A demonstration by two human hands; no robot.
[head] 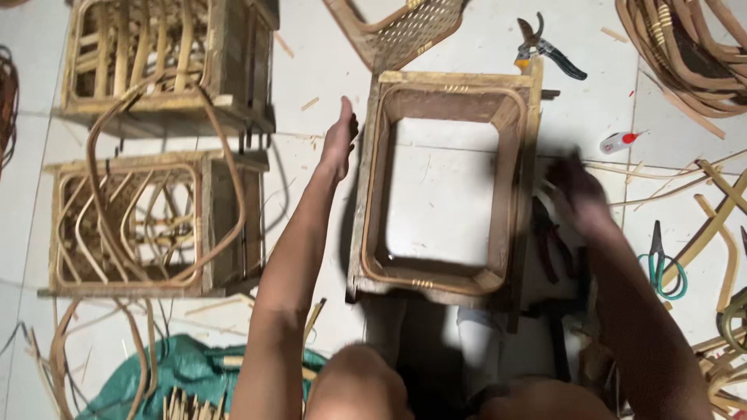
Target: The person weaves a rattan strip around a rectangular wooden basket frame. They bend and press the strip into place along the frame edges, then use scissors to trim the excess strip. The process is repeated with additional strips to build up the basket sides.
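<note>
A square wooden frame [443, 183] with a bent cane ring inside it sits in the middle of the white floor [327, 70], right in front of the person's knees. The left hand [339, 140] is at about 9 o'clock from the frame, just beside its left edge. Its fingers are straight and loose, not gripping anything, and I cannot tell if the hand touches the wood. The right hand [577, 194] is at about 3 o'clock from the frame, just beside its right edge. It is dark and blurry, so I cannot tell if its fingers are bent or holding something. At 12 o'clock from the frame lie garden cutters [545, 48] with a dark handle, touching the top corner. Near them, at 1 o'clock, is a small white and red tube [618, 142]. Scissors with green handles [661, 264] lie at 4 o'clock, well apart from the frame. Two more wooden frames stuffed with cane loops [156, 155] stand at 9 and 10 o'clock. A bundle of bent cane [685, 54] is at 2 o'clock. A green sheet [179, 373] lies at 7 o'clock, near the person's left elbow.
</note>
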